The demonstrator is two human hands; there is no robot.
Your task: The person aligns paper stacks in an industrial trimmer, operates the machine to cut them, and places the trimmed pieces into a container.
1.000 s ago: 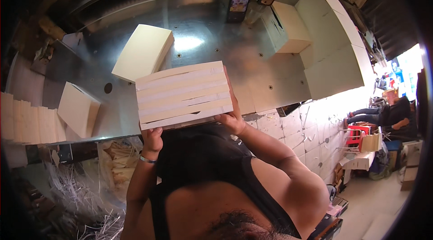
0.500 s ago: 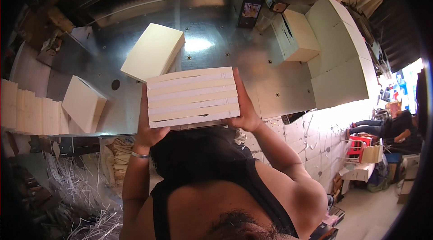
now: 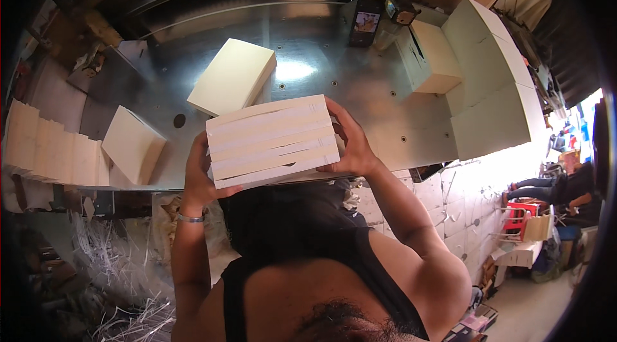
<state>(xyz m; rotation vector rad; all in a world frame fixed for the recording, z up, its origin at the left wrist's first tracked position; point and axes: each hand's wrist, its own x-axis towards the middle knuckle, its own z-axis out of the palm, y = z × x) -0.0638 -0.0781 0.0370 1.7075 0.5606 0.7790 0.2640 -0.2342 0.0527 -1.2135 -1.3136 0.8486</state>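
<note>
My left hand (image 3: 199, 173) and my right hand (image 3: 353, 144) hold a stack of paper (image 3: 273, 141) between them, above the table's near edge. Cream and white layers alternate across its facing side, with narrow gaps between some of them. My left hand presses the left end, its thumb along the lower edge. At the right end, my right hand grips with bent fingers. Just beyond the held stack, a cream paper block (image 3: 232, 75) lies angled on the metal table (image 3: 308, 101).
Another paper block (image 3: 132, 144) leans beside a row of stacks (image 3: 54, 148) at left. Taller stacks (image 3: 495, 81) line the right side. A phone (image 3: 365, 24) stands at the back. Paper strips (image 3: 119, 258) litter the lower left. A person (image 3: 565, 191) is far right, near a red stool (image 3: 517, 218).
The held stack has tilted, its right end now higher than its left. My right hand's fingers have shifted and bent at that end. The whole view has swung slightly, moving the table rightward.
</note>
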